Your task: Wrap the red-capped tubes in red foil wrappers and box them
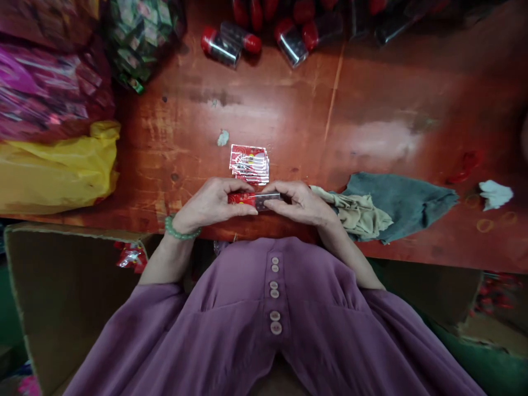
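Note:
Close to the table's near edge, my two hands meet over one small cylinder-like item. My left hand (210, 204), with a green bead bracelet on the wrist, is closed on its red printed end, which looks like a card (243, 198). At the other end, the fingers of my right hand (303, 203) pinch a clear plastic tube (264, 202). I cannot tell whether the card is wrapped around the tube or sits inside it. Just beyond my fingers lies a fanned stack of similar red cards (249, 162).
Red-capped clear tubes (220, 47) lie along the far side. Filled plastic bags, one yellow (61, 170), crowd the left. Right of my hands are a grey-green cloth (406, 203), a beige cloth (365, 214) and white crumpled paper (495, 194). An open cardboard box (61, 308) stands below left.

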Action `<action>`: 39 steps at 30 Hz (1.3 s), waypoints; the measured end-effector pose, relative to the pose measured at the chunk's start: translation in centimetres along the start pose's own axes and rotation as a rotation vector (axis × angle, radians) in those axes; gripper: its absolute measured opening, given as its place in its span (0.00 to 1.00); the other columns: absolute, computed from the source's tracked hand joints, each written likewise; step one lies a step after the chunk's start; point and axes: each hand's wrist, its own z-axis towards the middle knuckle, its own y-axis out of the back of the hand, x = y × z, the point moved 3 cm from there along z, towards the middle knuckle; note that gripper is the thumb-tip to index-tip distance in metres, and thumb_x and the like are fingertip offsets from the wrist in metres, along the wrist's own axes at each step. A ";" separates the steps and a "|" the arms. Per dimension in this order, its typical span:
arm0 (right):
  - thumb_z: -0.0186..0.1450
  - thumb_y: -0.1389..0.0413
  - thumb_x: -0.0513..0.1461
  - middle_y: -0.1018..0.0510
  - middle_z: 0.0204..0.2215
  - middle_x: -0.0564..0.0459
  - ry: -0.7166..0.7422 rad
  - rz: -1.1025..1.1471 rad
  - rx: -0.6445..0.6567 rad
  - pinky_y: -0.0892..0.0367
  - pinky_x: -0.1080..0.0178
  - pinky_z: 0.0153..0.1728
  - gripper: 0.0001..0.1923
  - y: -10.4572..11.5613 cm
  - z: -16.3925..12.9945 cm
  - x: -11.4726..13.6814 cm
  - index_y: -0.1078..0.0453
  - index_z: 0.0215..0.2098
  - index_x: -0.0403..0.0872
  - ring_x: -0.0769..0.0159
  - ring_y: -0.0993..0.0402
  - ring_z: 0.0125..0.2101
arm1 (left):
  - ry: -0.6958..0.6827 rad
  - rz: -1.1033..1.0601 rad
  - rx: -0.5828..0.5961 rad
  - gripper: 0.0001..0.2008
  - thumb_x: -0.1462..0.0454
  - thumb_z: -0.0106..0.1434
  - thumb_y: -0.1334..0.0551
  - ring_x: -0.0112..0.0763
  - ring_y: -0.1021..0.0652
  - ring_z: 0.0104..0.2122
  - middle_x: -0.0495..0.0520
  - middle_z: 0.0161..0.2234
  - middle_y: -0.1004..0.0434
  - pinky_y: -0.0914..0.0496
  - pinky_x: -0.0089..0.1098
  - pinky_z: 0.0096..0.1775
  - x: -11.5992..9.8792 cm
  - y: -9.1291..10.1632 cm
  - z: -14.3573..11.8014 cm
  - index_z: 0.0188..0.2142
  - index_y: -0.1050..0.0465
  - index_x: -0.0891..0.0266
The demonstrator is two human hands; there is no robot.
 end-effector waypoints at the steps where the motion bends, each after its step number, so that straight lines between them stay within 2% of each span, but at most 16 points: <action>1: 0.65 0.45 0.42 0.26 0.26 0.56 -0.018 0.014 0.035 0.40 0.68 0.27 0.11 0.0 0.0 0.0 0.26 0.39 0.43 0.72 0.34 0.25 | 0.031 0.004 0.067 0.14 0.57 0.50 0.26 0.30 0.24 0.26 0.51 0.27 0.20 0.30 0.28 0.31 0.3 -0.4 0.0 0.33 0.19 0.63; 3: 0.65 0.45 0.42 0.26 0.26 0.56 -0.044 0.069 0.087 0.41 0.68 0.26 0.11 -0.1 0.0 0.0 0.27 0.38 0.43 0.73 0.35 0.25 | 0.068 -0.018 0.126 0.13 0.56 0.50 0.26 0.26 0.28 0.22 0.49 0.22 0.24 0.34 0.26 0.27 0.7 -1.1 0.0 0.28 0.21 0.64; 7: 0.65 0.44 0.41 0.25 0.26 0.56 -0.069 0.120 0.100 0.42 0.69 0.26 0.10 0.1 -0.2 0.4 0.27 0.37 0.43 0.73 0.35 0.26 | 0.103 -0.084 0.127 0.13 0.55 0.52 0.28 0.24 0.31 0.20 0.48 0.20 0.27 0.38 0.25 0.24 1.0 -1.9 -0.1 0.26 0.23 0.64; 13: 0.65 0.44 0.40 0.22 0.27 0.56 -0.087 -0.161 0.158 0.42 0.69 0.26 0.09 1.3 -1.2 1.7 0.24 0.39 0.45 0.73 0.33 0.25 | 0.088 -0.101 0.165 0.15 0.54 0.60 0.35 0.23 0.33 0.18 0.48 0.18 0.29 0.41 0.25 0.21 0.8 -3.4 -0.6 0.25 0.23 0.63; 17: 0.64 0.42 0.40 0.22 0.26 0.58 -0.073 -0.169 0.251 0.41 0.70 0.25 0.07 1.0 -1.6 2.1 0.24 0.38 0.47 0.73 0.32 0.24 | 0.073 -0.195 0.100 0.25 0.48 0.63 0.40 0.22 0.37 0.16 0.47 0.15 0.34 0.43 0.26 0.20 0.9 -4.5 -0.5 0.18 0.29 0.62; 20: 0.65 0.42 0.40 0.23 0.26 0.57 -0.095 -0.049 0.283 0.40 0.70 0.25 0.07 0.2 -1.9 1.6 0.25 0.39 0.46 0.73 0.31 0.24 | 0.071 -0.245 0.055 0.25 0.46 0.61 0.38 0.23 0.33 0.17 0.48 0.16 0.31 0.39 0.26 0.22 1.3 -4.4 -0.4 0.18 0.27 0.62; 23: 0.66 0.42 0.43 0.24 0.26 0.57 -0.179 0.144 0.234 0.38 0.71 0.23 0.09 -0.2 -2.3 0.7 0.28 0.38 0.44 0.74 0.31 0.22 | 0.122 -0.411 0.001 0.24 0.43 0.59 0.37 0.29 0.24 0.24 0.54 0.25 0.21 0.31 0.27 0.28 2.1 -3.5 -0.7 0.27 0.20 0.63; 25: 0.65 0.40 0.45 0.24 0.28 0.56 -0.217 0.312 0.191 0.35 0.71 0.23 0.12 -0.5 -2.6 0.2 0.30 0.37 0.43 0.75 0.30 0.22 | 0.146 -0.597 -0.036 0.29 0.39 0.55 0.37 0.36 0.19 0.31 0.61 0.33 0.17 0.26 0.32 0.35 2.6 -2.9 -1.2 0.34 0.18 0.64; 28: 0.64 0.39 0.47 0.22 0.27 0.56 -0.216 0.510 0.100 0.35 0.71 0.24 0.15 -1.1 -2.7 -0.5 0.31 0.36 0.44 0.76 0.29 0.21 | 0.078 -0.822 -0.057 0.38 0.37 0.46 0.32 0.46 0.18 0.44 0.66 0.46 0.19 0.24 0.39 0.44 2.6 -2.8 -2.1 0.45 0.20 0.64; 30: 0.63 0.38 0.49 0.22 0.25 0.57 -0.204 0.599 0.029 0.35 0.71 0.24 0.16 -1.7 -2.6 -0.9 0.32 0.37 0.44 0.77 0.29 0.19 | 0.020 -0.875 -0.093 0.37 0.43 0.42 0.26 0.47 0.20 0.48 0.65 0.49 0.21 0.25 0.40 0.48 2.4 -3.4 -2.5 0.47 0.21 0.62; 33: 0.62 0.38 0.50 0.21 0.25 0.58 -0.196 0.635 -0.059 0.37 0.71 0.22 0.18 -2.4 -2.2 -1.3 0.33 0.38 0.45 0.77 0.30 0.18 | 0.007 -0.875 -0.251 0.23 0.54 0.44 0.23 0.41 0.19 0.44 0.59 0.42 0.18 0.26 0.37 0.47 2.6 -4.7 -2.6 0.39 0.20 0.61; 35: 0.63 0.39 0.51 0.22 0.25 0.58 -0.187 0.590 -0.087 0.37 0.71 0.23 0.19 -2.9 -2.0 -1.3 0.33 0.39 0.45 0.77 0.30 0.18 | 0.019 -0.887 -0.373 0.15 0.55 0.48 0.25 0.36 0.19 0.38 0.56 0.34 0.17 0.26 0.35 0.44 2.8 -5.5 -2.3 0.32 0.20 0.61; 39: 0.65 0.41 0.50 0.25 0.27 0.59 -0.154 0.379 -0.184 0.35 0.70 0.25 0.17 -3.6 -1.8 -0.8 0.33 0.42 0.46 0.77 0.31 0.21 | 0.025 -0.868 -0.513 0.15 0.54 0.51 0.26 0.29 0.22 0.28 0.52 0.26 0.19 0.27 0.32 0.36 3.4 -5.9 -1.8 0.27 0.21 0.63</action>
